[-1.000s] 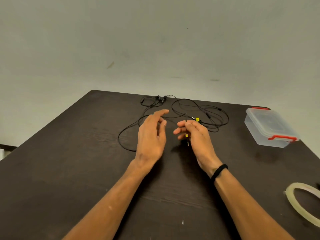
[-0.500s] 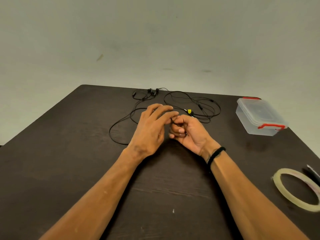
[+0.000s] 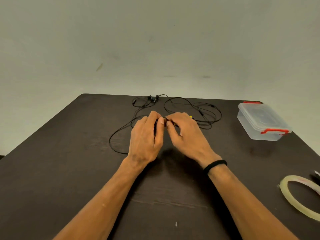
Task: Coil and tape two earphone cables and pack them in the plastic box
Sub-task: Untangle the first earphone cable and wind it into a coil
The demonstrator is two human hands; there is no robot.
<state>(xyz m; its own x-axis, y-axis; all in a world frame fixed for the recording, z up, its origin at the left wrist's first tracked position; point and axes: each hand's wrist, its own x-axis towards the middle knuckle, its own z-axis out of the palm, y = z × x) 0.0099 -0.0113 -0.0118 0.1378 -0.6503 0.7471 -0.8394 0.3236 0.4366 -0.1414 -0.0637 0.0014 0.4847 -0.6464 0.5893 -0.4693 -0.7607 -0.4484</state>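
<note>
Nearest the camera, two bare forearms reach forward over the dark tabletop (image 3: 52,170); the right wrist wears a black band (image 3: 215,165). At the near right edge lies a roll of clear tape (image 3: 294,203), flat on the wood and partly cut off by the frame.

Further in, the left hand (image 3: 145,137) and the right hand (image 3: 186,135) meet at the middle, fingers curled and fingertips touching, pinching a black earphone cable (image 3: 119,132) between them. What part of it they hold is hidden by the fingers. A small yellow tag (image 3: 190,117) peeps out just behind the right hand.

Beyond the hands the cable runs in a loose loop to the left and up to the earbuds (image 3: 153,98) by the far edge, while a second tangle of black cable (image 3: 204,110) lies spread to the right. Well apart, at the far right, stands the plastic box (image 3: 259,122), clear, lid on, with red clips. No readable writing shows anywhere.
</note>
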